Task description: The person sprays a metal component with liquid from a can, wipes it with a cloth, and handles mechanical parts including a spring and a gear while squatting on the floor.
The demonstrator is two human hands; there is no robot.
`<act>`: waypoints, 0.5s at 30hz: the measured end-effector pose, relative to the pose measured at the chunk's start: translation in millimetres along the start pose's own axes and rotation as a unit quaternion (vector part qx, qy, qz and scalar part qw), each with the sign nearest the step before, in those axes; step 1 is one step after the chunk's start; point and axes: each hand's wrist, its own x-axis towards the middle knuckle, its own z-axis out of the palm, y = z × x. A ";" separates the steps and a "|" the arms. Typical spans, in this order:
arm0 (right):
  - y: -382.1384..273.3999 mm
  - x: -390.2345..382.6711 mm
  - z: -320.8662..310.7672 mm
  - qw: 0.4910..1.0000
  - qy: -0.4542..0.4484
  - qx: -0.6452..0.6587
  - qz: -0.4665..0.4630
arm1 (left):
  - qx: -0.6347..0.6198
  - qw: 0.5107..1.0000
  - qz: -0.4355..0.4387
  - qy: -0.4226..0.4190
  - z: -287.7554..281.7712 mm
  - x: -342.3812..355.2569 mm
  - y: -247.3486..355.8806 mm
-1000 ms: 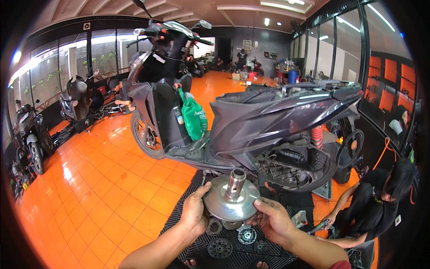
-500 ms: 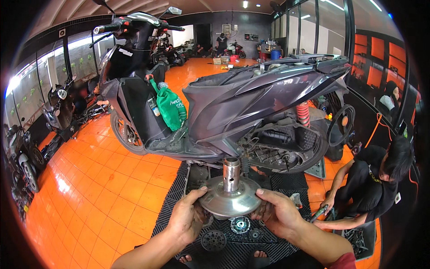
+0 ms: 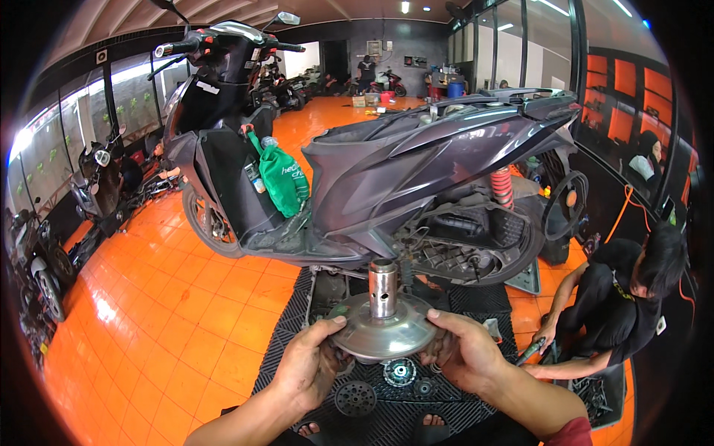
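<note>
Between my two hands is a scooter drive pulley (image 3: 385, 332), a shiny metal disc with a hollow, holed shaft standing upright from its centre. My left hand (image 3: 318, 364) grips the disc's left rim, thumb on top and fingers curled beneath. Gripping the right rim in the same way is my right hand (image 3: 467, 349). The fingertips under the disc are mostly hidden. Below it on the black mat (image 3: 476, 405) lie a toothed metal part (image 3: 399, 372), a round plate with holes (image 3: 355, 398) and a small gear (image 3: 425, 387).
A dark grey scooter (image 3: 439, 167) stands just ahead, its lower side opened up. From its front hangs a green bag (image 3: 282, 182). At right a co-worker (image 3: 625, 297) crouches with a green-and-black tool, beside a tray of tools (image 3: 595, 401). Parked motorbikes (image 3: 97, 182) line the left.
The pulley and both my hands stay almost in place, with only a very slight shift. At the far left, a person beside the motorbikes has come more into view.
</note>
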 end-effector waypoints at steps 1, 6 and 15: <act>-0.2 -0.1 0.7 1.000 0.002 0.003 0.000 | -0.001 1.000 0.000 0.000 0.2 -1.4 0.5; -0.7 -0.1 1.6 1.000 0.001 0.008 0.000 | -0.011 1.000 -0.003 0.004 3.1 -6.7 2.8; -1.3 1.3 2.1 1.000 0.006 0.009 0.005 | -0.007 1.000 -0.007 0.007 3.8 -10.9 5.2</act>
